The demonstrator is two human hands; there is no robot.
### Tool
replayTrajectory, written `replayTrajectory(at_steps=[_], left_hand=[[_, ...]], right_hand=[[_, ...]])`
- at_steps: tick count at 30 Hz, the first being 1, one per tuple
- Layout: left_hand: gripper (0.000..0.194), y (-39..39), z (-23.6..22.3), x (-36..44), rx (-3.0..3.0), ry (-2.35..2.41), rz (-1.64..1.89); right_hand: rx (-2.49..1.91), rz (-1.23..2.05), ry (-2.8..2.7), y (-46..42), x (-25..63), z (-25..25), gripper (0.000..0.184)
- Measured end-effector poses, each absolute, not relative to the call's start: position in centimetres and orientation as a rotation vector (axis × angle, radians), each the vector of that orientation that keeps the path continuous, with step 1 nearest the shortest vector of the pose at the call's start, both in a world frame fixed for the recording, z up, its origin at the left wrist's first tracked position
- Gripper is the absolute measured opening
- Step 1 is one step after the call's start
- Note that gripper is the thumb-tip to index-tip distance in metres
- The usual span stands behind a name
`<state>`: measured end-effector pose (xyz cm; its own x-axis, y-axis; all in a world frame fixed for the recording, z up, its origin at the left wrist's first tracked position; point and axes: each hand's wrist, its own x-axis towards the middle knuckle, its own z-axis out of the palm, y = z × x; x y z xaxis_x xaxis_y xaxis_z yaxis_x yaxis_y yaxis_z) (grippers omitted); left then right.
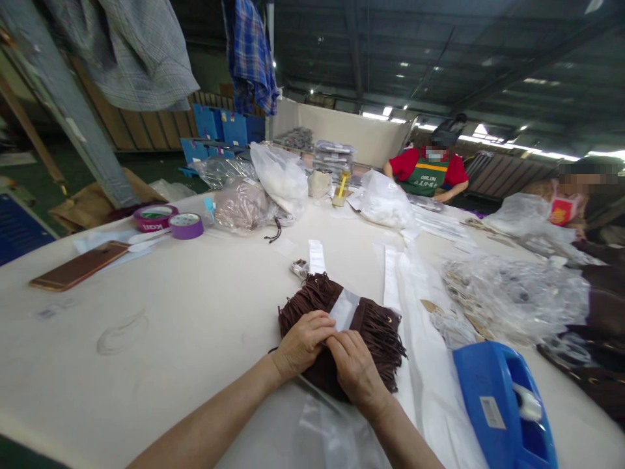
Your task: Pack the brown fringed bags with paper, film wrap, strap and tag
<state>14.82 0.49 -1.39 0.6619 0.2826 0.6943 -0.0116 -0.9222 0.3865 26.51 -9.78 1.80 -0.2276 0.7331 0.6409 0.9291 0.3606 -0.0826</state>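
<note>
In front of me on the table lies a folded dark brown fringed item (312,296), perhaps a bag, its tassels spreading to both sides. A whitish translucent strip (344,307) runs across its middle. My left hand (305,342) rests on the near part with fingers curled at the strip's lower end. Beside it, nearly touching, my right hand (357,366) has its fingertips pinched at the same place. The fingers cover the strip's end. Just beyond the fringe are a small wrapped metallic-looking piece (299,268) and a white paper strip (316,255).
Right of me stands a blue tape dispenser (502,404), near crumpled clear plastic bags (522,293). Toward the left are a phone (81,266), a purple tape roll (186,226) and a magenta roll (155,217). Stuffed plastic bags (279,176) sit farther back; two people work across the table (195,312).
</note>
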Motion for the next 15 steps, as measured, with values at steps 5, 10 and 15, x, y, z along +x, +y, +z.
replayTrajectory(at_steps=[5,10,15], left_hand=[[0.028,0.4,-1.2,14.6,2.51,0.195,1.131],[0.031,0.5,-1.4,14.5,2.484,0.195,1.132],[0.028,0.5,-1.2,14.0,2.515,0.121,1.078]], right_hand=[[-1.483,-0.426,-1.984,-9.8,25.7,2.2,0.031],[-1.504,-0.42,-1.99,-10.0,24.8,2.3,0.031],[-1.515,-0.427,-2.011,-10.9,24.4,1.8,0.032]])
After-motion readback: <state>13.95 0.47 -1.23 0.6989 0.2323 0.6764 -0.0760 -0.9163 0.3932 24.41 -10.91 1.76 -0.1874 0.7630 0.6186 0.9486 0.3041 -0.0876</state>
